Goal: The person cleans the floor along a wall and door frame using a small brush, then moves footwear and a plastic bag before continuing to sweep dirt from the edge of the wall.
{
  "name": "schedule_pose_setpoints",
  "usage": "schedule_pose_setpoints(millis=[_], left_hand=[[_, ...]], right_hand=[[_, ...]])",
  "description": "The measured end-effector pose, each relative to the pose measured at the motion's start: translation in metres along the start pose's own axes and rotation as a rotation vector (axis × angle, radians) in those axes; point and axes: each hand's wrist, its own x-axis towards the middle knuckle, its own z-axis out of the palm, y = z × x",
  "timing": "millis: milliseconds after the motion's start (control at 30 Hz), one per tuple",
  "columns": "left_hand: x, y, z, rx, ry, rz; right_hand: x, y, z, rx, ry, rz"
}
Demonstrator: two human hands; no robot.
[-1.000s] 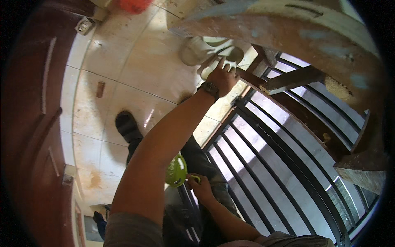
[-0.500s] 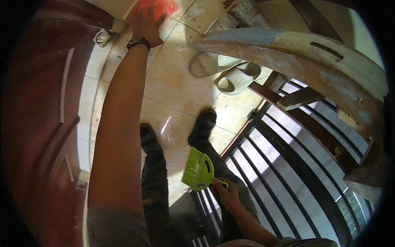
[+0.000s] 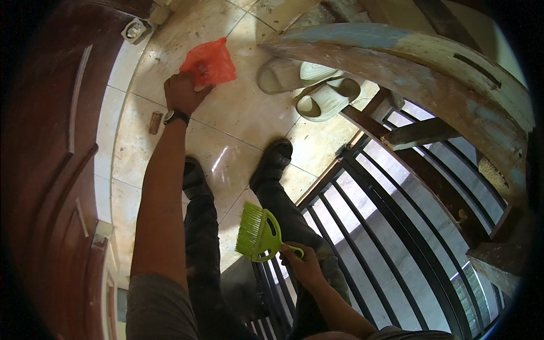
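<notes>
My left hand (image 3: 187, 93) reaches forward over the tiled floor, a dark watch on its wrist. Its closed fingers grip the lower edge of a thin, see-through red plastic bag (image 3: 211, 59), and something dark shows faintly through the plastic. Lower in the picture, by my right thigh, my right hand (image 3: 298, 263) is closed on the handle of a lime-green hand brush (image 3: 262, 232). The brush's bristles point left, away from the floor's far end. A small brown block (image 3: 154, 122) lies on the tiles just left of my left wrist.
Pale slippers (image 3: 324, 103) lie on the floor beneath a worn wooden beam (image 3: 396, 56) at the right. Black metal railing (image 3: 385, 226) runs along my right side. A dark red wooden door (image 3: 51, 158) lines the left. My feet stand apart on the tiles.
My left hand has drawn back toward me, bringing the red plastic bag along. The brown block has come into sight beside my wrist. My right hand still holds the brush, slightly further left.
</notes>
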Motion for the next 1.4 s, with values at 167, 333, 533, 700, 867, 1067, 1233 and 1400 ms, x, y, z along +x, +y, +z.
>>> schedule_pose_setpoints(millis=[167, 333, 533, 700, 867, 1067, 1233, 1400], left_hand=[[0.009, 0.013, 0.019, -0.123, 0.671, -0.007], [0.040, 0.018, 0.049, 0.032, 0.418, 0.094], [-0.061, 0.026, 0.040, -0.710, 0.349, -0.089], [-0.217, 0.079, -0.123, -0.931, 0.570, 0.077], [-0.366, 0.209, -0.359, -1.319, 0.458, 0.168], [-0.465, 0.309, -0.503, -0.787, 0.639, 0.718], [-0.465, 0.491, -0.591, -0.562, 0.589, 0.927], [-0.431, 0.505, -0.560, -0.188, 0.608, 0.630]], right_hand=[[0.001, -0.004, -0.007, -0.054, 0.016, 0.002], [-0.002, -0.013, -0.002, -0.036, 0.025, -0.018], [0.002, 0.038, 0.015, 0.021, -0.047, -0.120], [0.003, 0.101, 0.031, 0.105, -0.055, -0.143], [-0.026, 0.161, 0.015, -0.233, 0.029, -0.587], [-0.090, 0.123, -0.041, -0.312, -0.054, -0.577], [-0.112, 0.112, -0.109, -0.358, 0.060, -0.657], [-0.105, 0.077, -0.124, -0.333, 0.110, -0.646]])
